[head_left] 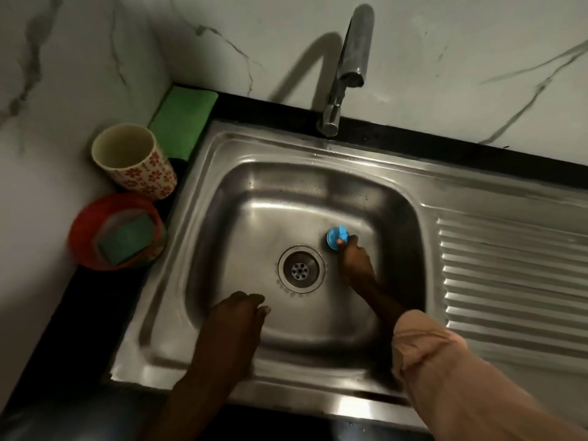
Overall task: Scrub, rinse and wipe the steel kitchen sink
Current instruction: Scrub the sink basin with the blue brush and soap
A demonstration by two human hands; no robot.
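Head view, dim light, some blur. Steel sink [222,148] fills mid-frame, set in a black counter [79,300]; drainboard w/ ridges runs off the right edge, cut off. Your right hand [354,261] is down in the basin, just right of the drain [300,269], fingers curled round a small blue scrubber [336,237] that sits against the basin floor; exact shape of the scrubber hard to make out, half hidden by your fingers. Rolled-up beige sleeve [426,342] covers the right forearm. Your left hand [237,313] lies at the near wall of the basin, fingers relaxed and bent over the edge, holding nothing; fingertips blurred, so contact w/ the steel can't be confirmed. Faucet [350,58] at the back rim, spout over the basin; no water stream visible. Left of sink: floral cup [140,167], red bowl [95,230] w/ a green sponge [127,240] inside, green cloth [184,119] in the corner, partly behind the cup.
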